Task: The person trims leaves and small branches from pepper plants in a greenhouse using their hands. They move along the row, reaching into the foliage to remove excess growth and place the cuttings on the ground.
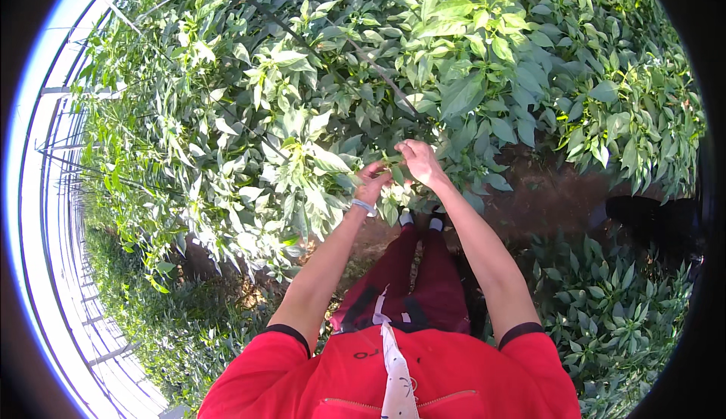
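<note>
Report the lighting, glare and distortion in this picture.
Head view throughout: glare whitens the left edge, where bars bend with the fisheye; sunlight pales leaves beside the left hand; soil to the right of the right hand lies mostly in shade; black corners frame everything.

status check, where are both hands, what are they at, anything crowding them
Left hand and right hand close together, fingers at a green leafy shoot; exact grip unclear. Dense pepper-like foliage crowds close around.
</note>
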Demonstrator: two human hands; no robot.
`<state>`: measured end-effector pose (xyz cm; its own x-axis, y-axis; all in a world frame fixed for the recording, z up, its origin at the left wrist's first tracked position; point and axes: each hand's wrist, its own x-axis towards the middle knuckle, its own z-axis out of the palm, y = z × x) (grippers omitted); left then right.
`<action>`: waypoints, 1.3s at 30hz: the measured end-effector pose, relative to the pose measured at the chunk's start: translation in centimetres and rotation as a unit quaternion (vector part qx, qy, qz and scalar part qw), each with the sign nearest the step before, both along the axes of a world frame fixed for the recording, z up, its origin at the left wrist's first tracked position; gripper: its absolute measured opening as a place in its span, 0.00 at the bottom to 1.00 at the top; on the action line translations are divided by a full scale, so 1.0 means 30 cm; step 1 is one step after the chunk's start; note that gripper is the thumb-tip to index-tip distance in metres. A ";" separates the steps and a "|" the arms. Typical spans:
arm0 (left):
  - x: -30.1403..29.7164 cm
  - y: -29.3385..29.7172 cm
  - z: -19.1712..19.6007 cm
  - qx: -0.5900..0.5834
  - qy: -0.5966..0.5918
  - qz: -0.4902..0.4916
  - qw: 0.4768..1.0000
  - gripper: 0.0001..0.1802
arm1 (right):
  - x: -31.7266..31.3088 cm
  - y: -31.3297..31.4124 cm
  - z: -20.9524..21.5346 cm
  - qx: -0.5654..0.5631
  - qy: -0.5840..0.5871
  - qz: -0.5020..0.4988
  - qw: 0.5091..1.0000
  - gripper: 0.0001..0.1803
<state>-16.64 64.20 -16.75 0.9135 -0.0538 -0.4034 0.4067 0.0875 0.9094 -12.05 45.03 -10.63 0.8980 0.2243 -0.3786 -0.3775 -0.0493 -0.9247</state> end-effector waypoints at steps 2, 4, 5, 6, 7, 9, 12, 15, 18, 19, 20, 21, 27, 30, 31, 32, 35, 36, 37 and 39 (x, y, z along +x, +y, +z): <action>0.019 -0.011 0.041 -0.058 0.018 0.039 0.997 0.11 | -0.018 -0.008 0.013 0.166 0.174 -0.031 0.970 0.18; 0.038 -0.030 0.084 -0.064 0.073 0.106 0.990 0.15 | -0.032 -0.003 0.010 0.215 0.188 -0.043 0.957 0.18; 0.038 -0.024 0.085 -0.091 0.092 0.133 0.983 0.17 | -0.047 0.006 0.020 0.216 0.184 -0.038 0.958 0.17; 0.033 -0.008 0.019 -0.130 0.085 0.138 0.978 0.17 | -0.060 0.026 0.045 0.182 0.177 -0.002 0.967 0.17; 0.032 0.001 -0.024 -0.103 0.102 0.123 0.982 0.17 | -0.078 0.037 0.067 0.142 0.167 0.025 0.975 0.16; 0.016 -0.033 -0.030 0.012 0.007 0.103 0.995 0.20 | -0.122 0.060 0.132 0.127 0.090 0.048 0.987 0.21; 0.001 -0.036 0.002 0.066 0.010 -0.001 0.998 0.27 | -0.188 0.086 0.241 0.073 0.006 -0.045 0.996 0.26; -0.117 -0.011 0.255 0.179 0.138 -0.050 0.973 0.39 | -0.282 0.102 0.319 -0.060 -0.093 -0.088 0.990 0.19; -0.325 0.077 0.251 0.247 -0.144 -0.079 0.955 0.31 | -0.393 0.194 0.521 -0.121 -0.126 -0.090 0.981 0.12; -0.359 0.156 0.284 0.180 -0.146 -0.153 0.961 0.28 | -0.419 0.233 0.571 -0.139 -0.137 -0.084 0.977 0.12; -0.406 0.247 0.333 0.110 -0.146 -0.226 0.957 0.25 | -0.445 0.282 0.614 -0.135 -0.130 -0.087 0.979 0.11; -0.439 0.341 0.399 0.026 -0.053 -0.244 0.968 0.22 | -0.457 0.334 0.639 -0.132 -0.145 -0.078 0.977 0.10; -0.596 0.963 0.551 -0.013 -0.048 -0.108 0.993 0.18 | -0.325 0.729 0.822 -0.132 -0.315 -0.055 0.938 0.10; -0.636 1.208 0.636 0.076 -0.021 -0.067 0.995 0.15 | -0.147 0.895 0.895 -0.141 -0.358 -0.064 0.921 0.13; -0.639 1.267 0.664 0.084 -0.040 -0.067 0.993 0.16 | -0.079 0.932 0.900 -0.134 -0.374 -0.080 0.914 0.13; -0.646 1.309 0.667 0.057 -0.043 -0.051 0.996 0.16 | -0.012 0.963 0.900 -0.143 -0.409 -0.084 0.897 0.13; -0.645 1.385 0.691 -0.007 -0.059 -0.043 0.997 0.16 | 0.211 0.955 0.828 -0.184 -0.309 -0.057 0.931 0.17; -0.650 1.386 0.696 -0.005 -0.064 -0.041 0.997 0.17 | 0.232 0.979 0.843 -0.244 -0.317 -0.066 0.914 0.19; -0.652 1.380 0.709 -0.002 -0.067 -0.040 0.997 0.17 | 0.246 1.000 0.857 -0.303 -0.323 -0.074 0.894 0.20; -0.635 1.343 0.714 -0.050 -0.057 -0.049 0.996 0.16 | 0.337 0.962 0.849 -0.299 -0.323 -0.110 0.891 0.26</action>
